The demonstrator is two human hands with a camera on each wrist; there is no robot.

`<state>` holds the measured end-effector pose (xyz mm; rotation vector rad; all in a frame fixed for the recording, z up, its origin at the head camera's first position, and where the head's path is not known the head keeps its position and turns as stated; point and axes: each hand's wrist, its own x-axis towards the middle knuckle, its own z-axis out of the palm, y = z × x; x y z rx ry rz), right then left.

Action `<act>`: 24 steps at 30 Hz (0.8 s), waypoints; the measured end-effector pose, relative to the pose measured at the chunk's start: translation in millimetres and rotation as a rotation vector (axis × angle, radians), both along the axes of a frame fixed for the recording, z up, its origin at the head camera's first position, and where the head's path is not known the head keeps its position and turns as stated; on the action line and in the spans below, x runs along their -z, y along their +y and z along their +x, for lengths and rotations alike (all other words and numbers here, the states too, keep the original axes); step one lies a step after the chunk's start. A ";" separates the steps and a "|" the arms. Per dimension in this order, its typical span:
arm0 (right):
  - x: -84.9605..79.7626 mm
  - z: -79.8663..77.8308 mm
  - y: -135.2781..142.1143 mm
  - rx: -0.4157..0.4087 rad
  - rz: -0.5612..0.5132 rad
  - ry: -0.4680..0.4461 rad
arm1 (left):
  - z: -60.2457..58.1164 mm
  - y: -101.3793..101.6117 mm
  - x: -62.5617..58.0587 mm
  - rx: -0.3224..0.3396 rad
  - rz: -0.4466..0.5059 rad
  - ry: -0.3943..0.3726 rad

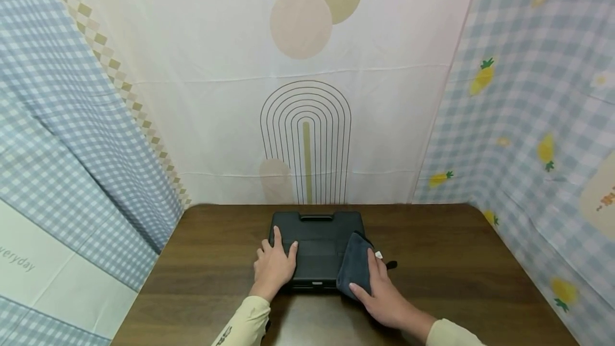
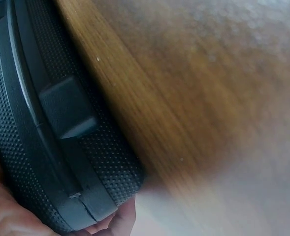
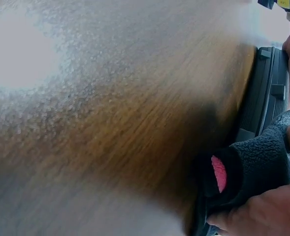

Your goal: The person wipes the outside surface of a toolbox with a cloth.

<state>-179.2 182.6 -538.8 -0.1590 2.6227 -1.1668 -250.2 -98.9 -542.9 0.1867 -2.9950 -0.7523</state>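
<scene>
The case (image 1: 314, 254) sits between your two hands on the table (image 1: 216, 260), lid down, its handle (image 1: 316, 217) on the side beyond them and a latch (image 2: 68, 108) on the near side, beside your left hand (image 1: 274, 269). That hand steadies the left of the case: index finger stretched straight along the lid, thumb resting on top, the other fingers bent over the left edge. Your right hand (image 1: 385, 295) has hold of the cloth (image 1: 354, 263), thumb on the near part and fingers closed over the far part, laid across the near right corner of the case; a white tag (image 1: 378, 254) and black loop (image 1: 392, 265) stick out past those fingers. As far as this shows, the cloth work looks partway through: the cloth is in grip and on the case, and that corner is being dealt with. Most of the lid between your hands lies uncovered, but you cannot tell from its surface which parts are done, so how much is left stays uncertain.
</scene>
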 end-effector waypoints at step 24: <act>-8.7 -13.7 -30.7 -0.372 0.540 0.406 | -0.1 -1.0 1.7 0.009 0.000 0.001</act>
